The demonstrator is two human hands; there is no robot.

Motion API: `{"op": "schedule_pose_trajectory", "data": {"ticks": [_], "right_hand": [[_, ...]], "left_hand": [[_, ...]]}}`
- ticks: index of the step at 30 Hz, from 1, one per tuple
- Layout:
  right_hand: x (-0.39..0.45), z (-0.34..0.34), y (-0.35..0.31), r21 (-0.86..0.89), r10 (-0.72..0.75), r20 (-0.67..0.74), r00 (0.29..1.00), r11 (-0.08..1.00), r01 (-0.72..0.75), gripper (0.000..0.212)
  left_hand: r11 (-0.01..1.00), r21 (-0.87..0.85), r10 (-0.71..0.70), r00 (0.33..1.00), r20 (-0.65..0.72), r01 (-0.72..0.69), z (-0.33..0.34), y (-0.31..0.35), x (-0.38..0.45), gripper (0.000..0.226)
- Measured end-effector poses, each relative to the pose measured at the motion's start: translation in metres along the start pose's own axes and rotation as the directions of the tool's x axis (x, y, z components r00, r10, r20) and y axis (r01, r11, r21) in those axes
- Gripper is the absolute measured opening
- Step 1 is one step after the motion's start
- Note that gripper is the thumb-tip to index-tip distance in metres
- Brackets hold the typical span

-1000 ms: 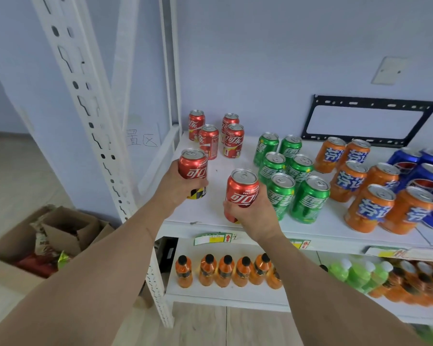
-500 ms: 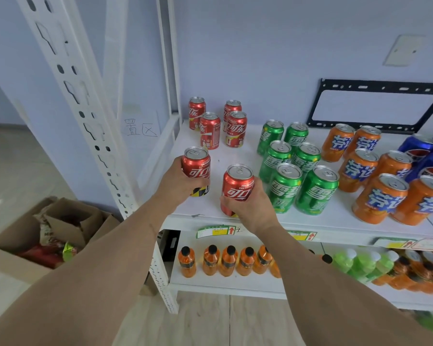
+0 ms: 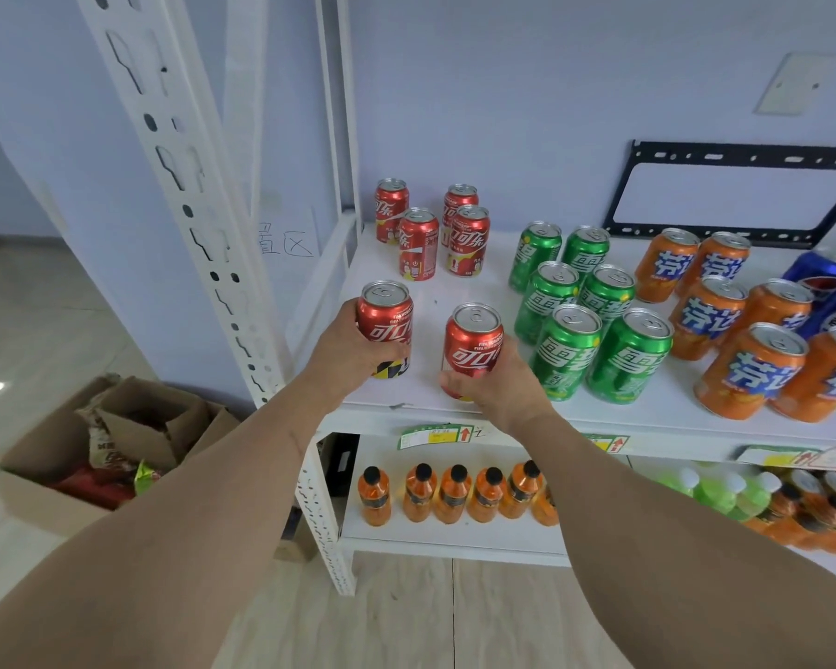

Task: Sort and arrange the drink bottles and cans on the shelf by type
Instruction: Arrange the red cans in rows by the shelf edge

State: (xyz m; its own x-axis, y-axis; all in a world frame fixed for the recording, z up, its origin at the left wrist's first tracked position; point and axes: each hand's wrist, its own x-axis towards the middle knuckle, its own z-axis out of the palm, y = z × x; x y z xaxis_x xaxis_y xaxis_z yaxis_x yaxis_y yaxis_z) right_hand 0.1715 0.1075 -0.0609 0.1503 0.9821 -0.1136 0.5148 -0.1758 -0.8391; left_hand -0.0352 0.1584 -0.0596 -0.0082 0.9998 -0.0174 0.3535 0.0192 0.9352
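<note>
My left hand [image 3: 353, 352] grips a red cola can [image 3: 386, 321] near the front left of the white shelf [image 3: 454, 292]. My right hand [image 3: 495, 381] grips a second red cola can [image 3: 474, 342] a little to its right, its base at the shelf's front edge. Several more red cola cans [image 3: 435, 236] stand at the back left. Green soda cans [image 3: 585, 306] form a group in the middle. To their right come orange soda cans [image 3: 734, 321], and blue cans [image 3: 826, 287] stand at the far right.
Below, a lower shelf carries orange bottles [image 3: 450, 494] and green bottles [image 3: 715, 490]. A white slotted upright [image 3: 203, 224] rises at the left. An open cardboard box [image 3: 97, 451] with packets sits on the floor. A black bracket [image 3: 739, 195] is mounted on the wall.
Both hands have kept their cans and shifted them slightly forward onto the shelf; the view has tilted a little.
</note>
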Motion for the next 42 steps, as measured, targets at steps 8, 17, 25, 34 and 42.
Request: {"op": "schedule_pose_trajectory", "data": {"ticks": [8,17,25,34,42], "right_hand": [[-0.038,-0.003,0.000,-0.751,-0.140,-0.038,0.989,0.657,0.064,0.032],[-0.041,-0.012,-0.001,-0.877,-0.287,0.073,0.955,0.437,0.199,0.034],[-0.040,-0.019,-0.017,-0.886,-0.303,0.053,0.952,0.426,0.185,0.024],[-0.044,-0.053,-0.069,-0.894,-0.543,-0.057,0.838,0.402,0.200,0.028],[0.004,-0.075,-0.104,-0.897,-0.508,0.002,0.861,0.381,0.226,0.029]], "left_hand": [[1.000,0.021,0.002,0.999,0.053,-0.003,0.004,-0.003,-0.019,0.086],[1.000,0.000,-0.005,0.995,0.101,0.005,0.013,-0.002,-0.019,0.086],[0.999,-0.030,-0.031,0.983,0.184,0.037,0.010,0.005,-0.020,0.091],[0.928,0.268,0.282,0.958,-0.049,-0.259,-0.024,0.059,-0.024,0.051],[0.353,0.764,0.696,0.697,0.172,-0.541,-0.019,0.107,0.002,0.029]]}}
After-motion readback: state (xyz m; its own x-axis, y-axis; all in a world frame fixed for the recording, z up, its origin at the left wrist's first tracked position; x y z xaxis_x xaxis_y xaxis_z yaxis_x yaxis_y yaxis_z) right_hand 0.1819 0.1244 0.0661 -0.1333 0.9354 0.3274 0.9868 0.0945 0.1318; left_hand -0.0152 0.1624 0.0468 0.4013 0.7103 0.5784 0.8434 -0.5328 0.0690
